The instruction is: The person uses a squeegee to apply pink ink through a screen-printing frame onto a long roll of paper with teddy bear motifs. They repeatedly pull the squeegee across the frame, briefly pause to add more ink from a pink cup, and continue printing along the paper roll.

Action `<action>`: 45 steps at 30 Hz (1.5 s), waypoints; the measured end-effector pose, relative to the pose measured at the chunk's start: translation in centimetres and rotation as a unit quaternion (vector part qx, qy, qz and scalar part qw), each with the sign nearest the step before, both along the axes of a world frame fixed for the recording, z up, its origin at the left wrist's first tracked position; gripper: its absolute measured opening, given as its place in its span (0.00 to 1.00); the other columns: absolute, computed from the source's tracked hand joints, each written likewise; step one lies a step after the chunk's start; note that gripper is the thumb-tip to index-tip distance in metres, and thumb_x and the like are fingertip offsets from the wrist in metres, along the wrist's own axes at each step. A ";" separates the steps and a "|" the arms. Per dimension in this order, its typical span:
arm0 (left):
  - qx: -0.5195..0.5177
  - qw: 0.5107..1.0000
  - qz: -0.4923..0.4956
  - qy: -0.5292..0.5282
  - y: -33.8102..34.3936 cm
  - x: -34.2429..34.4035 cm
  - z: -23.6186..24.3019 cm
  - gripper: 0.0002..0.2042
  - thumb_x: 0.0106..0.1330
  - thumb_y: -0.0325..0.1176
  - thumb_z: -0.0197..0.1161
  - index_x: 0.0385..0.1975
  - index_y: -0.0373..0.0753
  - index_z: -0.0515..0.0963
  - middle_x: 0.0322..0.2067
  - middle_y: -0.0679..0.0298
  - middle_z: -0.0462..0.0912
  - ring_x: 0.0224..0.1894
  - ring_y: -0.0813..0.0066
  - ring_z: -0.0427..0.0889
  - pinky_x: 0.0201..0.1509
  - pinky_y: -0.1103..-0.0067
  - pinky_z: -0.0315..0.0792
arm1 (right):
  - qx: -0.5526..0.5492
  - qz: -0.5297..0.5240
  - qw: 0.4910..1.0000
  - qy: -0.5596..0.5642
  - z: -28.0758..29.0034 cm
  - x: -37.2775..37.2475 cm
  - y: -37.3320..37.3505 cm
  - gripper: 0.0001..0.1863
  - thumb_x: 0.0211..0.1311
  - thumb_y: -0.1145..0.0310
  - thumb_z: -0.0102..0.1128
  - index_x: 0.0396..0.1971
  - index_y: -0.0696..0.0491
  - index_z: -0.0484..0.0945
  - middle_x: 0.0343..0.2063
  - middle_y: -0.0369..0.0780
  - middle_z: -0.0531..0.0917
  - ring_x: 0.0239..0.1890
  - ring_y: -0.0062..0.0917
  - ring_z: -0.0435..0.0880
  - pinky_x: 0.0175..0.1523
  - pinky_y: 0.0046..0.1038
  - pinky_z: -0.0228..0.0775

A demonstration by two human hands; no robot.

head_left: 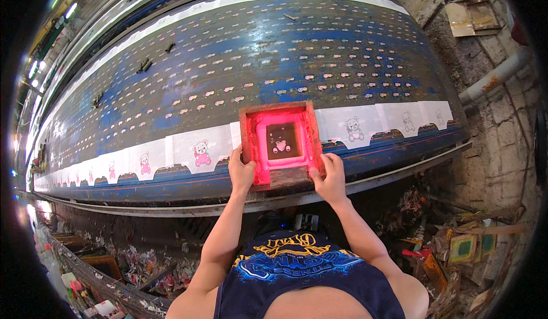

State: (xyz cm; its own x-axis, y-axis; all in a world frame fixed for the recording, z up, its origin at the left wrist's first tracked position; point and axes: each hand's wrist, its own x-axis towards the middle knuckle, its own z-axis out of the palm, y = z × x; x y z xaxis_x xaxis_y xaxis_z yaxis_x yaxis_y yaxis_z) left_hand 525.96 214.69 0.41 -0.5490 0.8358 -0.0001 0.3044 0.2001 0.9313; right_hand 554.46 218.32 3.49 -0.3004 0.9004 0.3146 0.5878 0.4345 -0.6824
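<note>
A wooden screen printing frame (278, 178) smeared with bright pink ink lies over the row of white printed sheets at the table's near edge. Its dark mesh window (278, 139) shows a small heart and paw shapes. My left hand (241, 170) grips the frame's left side, thumb on top. My right hand (329, 177) holds its lower right corner. To the left, a white sheet (213, 142) bears a teddy bear (201, 153) filled in with pink. To the right, another sheet (365, 122) carries a bear (354, 129) in grey outline only. The sheet under the frame is mostly hidden.
The long dark blue table (228, 62) is dotted with rows of small marks. A second strip of white sheets (188, 9) runs along its far edge. Small dark lumps (144, 65) lie on it. A rusty pipe (496, 76), cardboard (472, 17) and scraps (165, 279) surround it.
</note>
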 end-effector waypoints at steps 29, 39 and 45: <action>-0.007 0.999 -0.013 0.051 0.0 -0.1 0.2 0.33 0.51 0.19 0.65 0.63 0.28 0.73 0.55 0.47 0.78 0.59 0.48 0.79 0.64 0.66 0.73 | 0.115 0.206 0.968 -0.080 0.5 -11.0 15.9 0.13 0.50 0.81 0.58 0.38 0.58 0.81 0.40 0.46 0.83 0.46 0.44 0.80 0.55 0.41 0.74; -0.013 0.999 -0.004 0.032 -0.1 0.0 0.1 0.32 0.52 0.18 0.65 0.62 0.29 0.73 0.55 0.48 0.78 0.59 0.48 0.79 0.64 0.65 0.73 | 0.157 0.223 0.955 -0.116 1.0 -6.2 2.8 0.16 0.49 0.78 0.58 0.42 0.59 0.78 0.43 0.46 0.81 0.50 0.43 0.79 0.61 0.39 0.72; -0.016 0.999 -0.016 0.031 0.0 -0.3 0.1 0.32 0.52 0.18 0.65 0.63 0.29 0.73 0.54 0.48 0.79 0.58 0.48 0.80 0.64 0.66 0.74 | 0.088 0.197 0.971 -0.101 1.9 -6.0 2.5 0.16 0.50 0.79 0.58 0.42 0.60 0.78 0.44 0.47 0.81 0.50 0.43 0.80 0.60 0.40 0.73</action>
